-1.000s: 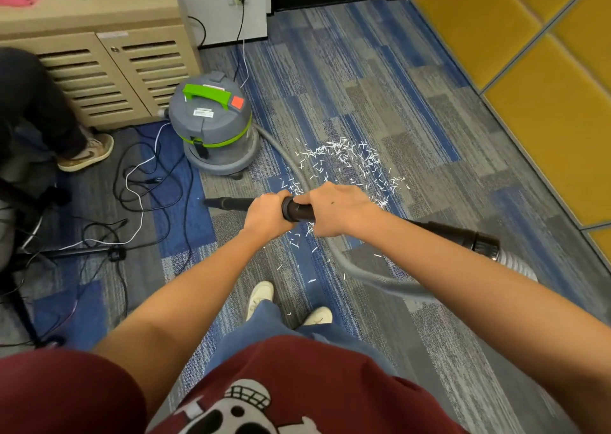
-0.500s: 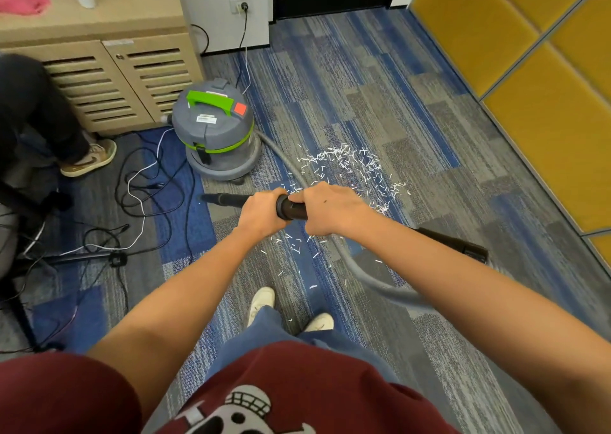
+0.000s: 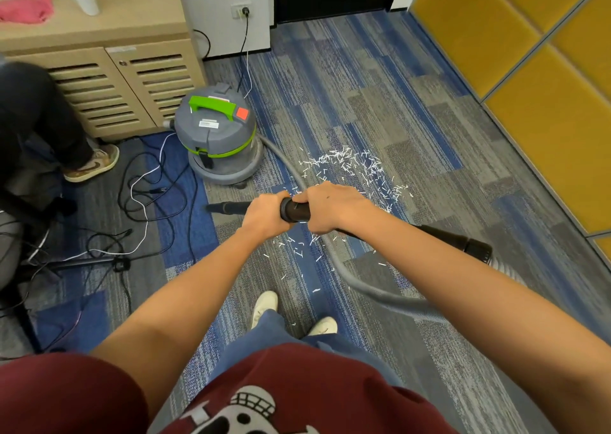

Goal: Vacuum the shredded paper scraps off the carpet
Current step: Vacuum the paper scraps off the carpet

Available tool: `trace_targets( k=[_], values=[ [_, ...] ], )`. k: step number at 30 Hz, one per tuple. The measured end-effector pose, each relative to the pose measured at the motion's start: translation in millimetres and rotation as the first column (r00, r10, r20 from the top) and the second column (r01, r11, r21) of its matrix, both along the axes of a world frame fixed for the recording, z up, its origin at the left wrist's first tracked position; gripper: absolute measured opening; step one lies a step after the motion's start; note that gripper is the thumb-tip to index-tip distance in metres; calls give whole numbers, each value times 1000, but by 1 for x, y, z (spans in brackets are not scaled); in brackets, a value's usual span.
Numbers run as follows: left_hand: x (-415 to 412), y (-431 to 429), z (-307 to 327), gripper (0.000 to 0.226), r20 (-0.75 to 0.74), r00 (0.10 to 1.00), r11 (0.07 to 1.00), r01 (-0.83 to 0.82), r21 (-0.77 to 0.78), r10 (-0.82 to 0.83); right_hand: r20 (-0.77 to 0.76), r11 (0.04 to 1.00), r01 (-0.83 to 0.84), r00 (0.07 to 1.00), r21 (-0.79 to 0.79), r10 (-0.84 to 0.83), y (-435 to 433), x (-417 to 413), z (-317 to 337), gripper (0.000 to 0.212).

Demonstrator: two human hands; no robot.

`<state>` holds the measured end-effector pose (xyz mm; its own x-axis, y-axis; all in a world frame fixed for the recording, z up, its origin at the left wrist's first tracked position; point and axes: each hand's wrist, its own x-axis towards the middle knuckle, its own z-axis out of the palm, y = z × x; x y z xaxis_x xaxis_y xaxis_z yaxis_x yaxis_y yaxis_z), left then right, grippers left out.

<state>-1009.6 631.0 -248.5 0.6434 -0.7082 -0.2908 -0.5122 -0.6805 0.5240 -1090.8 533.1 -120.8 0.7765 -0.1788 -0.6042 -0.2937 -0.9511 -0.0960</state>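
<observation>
Left hand (image 3: 264,215) and right hand (image 3: 330,207) curl their fingers round the black vacuum wand (image 3: 294,209). Shredded paper scraps (image 3: 350,169) lie on the carpet (image 3: 429,136) just beyond, beside the canister vacuum (image 3: 218,136). Open carpet reaches the yellow wall panels (image 3: 545,119) on the right.

Two bare arms stretch forward and meet near the centre of the view. The left forearm (image 3: 185,301) rises from 7 o'clock, and the right forearm (image 3: 446,268) comes in from 4 o'clock. The left hand (image 3: 264,215) and right hand (image 3: 330,207) sit knuckles-up, side by side and close together, each with fingers curled round the black wand (image 3: 294,209). The right hand lies at 3 o'clock of the left
</observation>
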Motion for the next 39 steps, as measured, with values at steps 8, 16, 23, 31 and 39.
trace_targets(
  k=[8, 16, 23, 31, 39],
  values=[
    [-31, -18, -18, 38, -58, 998, 999, 21, -49, -24, -27, 990, 138, 990, 7, -137, -8, -37, -18, 53],
    [-54, -58, -7, 36, -65, 985, 984, 157, -80, -162, -34, 961, 274, 961, -47, -276, -35, -69, -9, 47],
    [-89, -87, -2, 34, -80, 956, 958, 276, -77, -281, -31, 934, 352, 935, -64, -354, -54, -112, -7, 51],
    [-115, -119, 2, 26, -116, 911, 918, 387, -84, -395, -40, 907, 401, 912, -126, -409, -65, -145, -3, 47],
    [-135, -134, -1, 33, -106, 872, 878, 477, -36, -478, -21, 885, 457, 887, -88, -460, -73, -175, -8, 50]
  ],
)
